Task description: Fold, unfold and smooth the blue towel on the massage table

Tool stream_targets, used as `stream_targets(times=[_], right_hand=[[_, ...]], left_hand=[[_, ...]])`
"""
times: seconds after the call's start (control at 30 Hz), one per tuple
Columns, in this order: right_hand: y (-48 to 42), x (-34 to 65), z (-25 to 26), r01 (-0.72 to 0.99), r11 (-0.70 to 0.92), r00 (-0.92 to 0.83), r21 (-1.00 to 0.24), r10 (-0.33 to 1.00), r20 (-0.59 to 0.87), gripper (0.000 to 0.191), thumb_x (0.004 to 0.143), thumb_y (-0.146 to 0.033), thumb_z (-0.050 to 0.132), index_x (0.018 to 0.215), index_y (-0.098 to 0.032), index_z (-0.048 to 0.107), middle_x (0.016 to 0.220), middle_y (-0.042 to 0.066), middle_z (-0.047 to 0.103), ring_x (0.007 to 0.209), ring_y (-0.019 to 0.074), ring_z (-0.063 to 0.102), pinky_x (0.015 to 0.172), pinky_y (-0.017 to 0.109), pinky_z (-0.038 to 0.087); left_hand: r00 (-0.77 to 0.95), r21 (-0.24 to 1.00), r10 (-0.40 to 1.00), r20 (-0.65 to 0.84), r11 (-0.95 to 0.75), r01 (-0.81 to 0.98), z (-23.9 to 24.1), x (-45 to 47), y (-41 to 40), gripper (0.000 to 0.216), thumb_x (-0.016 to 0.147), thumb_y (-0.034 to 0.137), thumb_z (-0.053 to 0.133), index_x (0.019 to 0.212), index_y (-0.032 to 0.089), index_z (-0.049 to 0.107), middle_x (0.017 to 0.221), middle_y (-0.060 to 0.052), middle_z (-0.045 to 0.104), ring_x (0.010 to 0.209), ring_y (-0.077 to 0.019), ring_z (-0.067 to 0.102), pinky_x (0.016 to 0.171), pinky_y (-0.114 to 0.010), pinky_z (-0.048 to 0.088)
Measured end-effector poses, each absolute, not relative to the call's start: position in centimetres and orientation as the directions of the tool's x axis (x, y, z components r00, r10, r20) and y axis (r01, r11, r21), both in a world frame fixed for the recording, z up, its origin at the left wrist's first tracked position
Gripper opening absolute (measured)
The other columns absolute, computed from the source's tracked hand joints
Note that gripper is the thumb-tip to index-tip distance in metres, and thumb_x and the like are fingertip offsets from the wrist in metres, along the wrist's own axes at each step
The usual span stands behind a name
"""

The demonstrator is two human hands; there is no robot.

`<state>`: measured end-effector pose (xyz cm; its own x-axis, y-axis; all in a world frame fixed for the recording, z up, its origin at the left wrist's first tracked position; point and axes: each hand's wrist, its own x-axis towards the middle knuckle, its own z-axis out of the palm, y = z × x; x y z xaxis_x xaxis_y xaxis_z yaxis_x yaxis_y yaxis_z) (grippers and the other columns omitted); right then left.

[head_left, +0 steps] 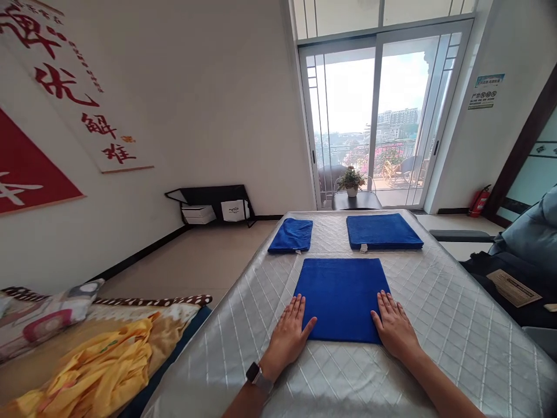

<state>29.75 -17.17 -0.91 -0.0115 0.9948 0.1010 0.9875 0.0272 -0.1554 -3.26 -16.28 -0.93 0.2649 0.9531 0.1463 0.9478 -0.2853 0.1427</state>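
A blue folded towel point(342, 299) lies flat and square on the silver quilted table cover point(452, 307). My left hand point(289, 334) rests flat at its left edge, fingers out and thumb on the cloth; a watch sits on that wrist. On the opposite edge lies my right hand point(395, 325), also flat with the thumb apart. Neither hand grips anything. Farther back are a smaller, slightly rumpled blue cloth point(290, 235) on the left and a stack of folded blue towels point(384, 230) on the right, each showing a white tag.
To the left, a low bed holds a crumpled yellow cloth point(104, 360) and a patterned pillow point(47, 319). A chair with a potted plant point(351, 181) stands beyond the table's far edge. At right are a dark bag point(483, 270) and a grey-blue seat point(533, 229).
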Motion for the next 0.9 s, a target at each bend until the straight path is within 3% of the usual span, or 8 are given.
stream_targets(times=[0.2, 0.37, 0.67, 0.9], right_hand=[[-17.1, 30.0, -1.4, 0.987, 0.051, -0.03, -0.155, 0.99, 0.137, 0.07, 0.102, -0.045, 0.022, 0.159, -0.004, 0.028, 0.167, 0.014, 0.023, 0.156, 0.0263, 0.015, 0.126, 0.047, 0.015], [-17.1, 30.1, -1.3, 0.988, 0.05, -0.032, -0.143, 0.991, 0.128, 0.07, 0.102, -0.046, 0.022, 0.159, -0.006, 0.03, 0.167, 0.013, 0.024, 0.156, 0.0248, 0.015, 0.125, 0.046, 0.016], [-17.4, 29.7, -0.5, 0.993, 0.026, -0.015, -0.114, 0.995, 0.101, 0.069, 0.102, -0.044, 0.022, 0.159, -0.005, 0.03, 0.167, 0.013, 0.024, 0.156, 0.0245, 0.015, 0.125, 0.045, 0.016], [-17.5, 29.6, -0.2, 0.993, 0.016, -0.005, -0.12, 0.996, 0.094, 0.07, 0.102, -0.045, 0.023, 0.159, -0.006, 0.03, 0.167, 0.012, 0.024, 0.155, 0.0243, 0.015, 0.126, 0.044, 0.015]], left_hand=[[0.17, 0.156, 0.978, 0.124, -0.188, 0.97, -0.7, -3.2, -16.3, 0.092, 0.098, 0.072, 0.016, 0.16, 0.005, 0.023, 0.167, -0.016, 0.019, 0.155, -0.029, 0.021, 0.126, -0.047, 0.023], [0.112, 0.144, 0.979, 0.173, -0.137, 0.98, -1.5, -3.9, -16.0, 0.094, 0.098, 0.072, 0.014, 0.157, 0.001, 0.028, 0.164, -0.021, 0.027, 0.152, -0.0318, 0.029, 0.124, -0.049, 0.024], [0.164, 0.161, 0.917, 0.365, -0.235, 0.958, -1.4, -5.8, -15.9, 0.06, 0.103, 0.052, 0.029, 0.147, 0.018, 0.051, 0.146, -0.016, 0.058, 0.143, -0.0311, 0.045, 0.116, -0.051, 0.035], [0.013, 0.26, 0.892, 0.452, -0.145, 0.955, 2.3, -5.3, -16.8, 0.036, 0.101, 0.035, 0.043, 0.118, 0.016, 0.067, 0.117, -0.013, 0.071, 0.109, -0.0265, 0.065, 0.098, -0.04, 0.047]])
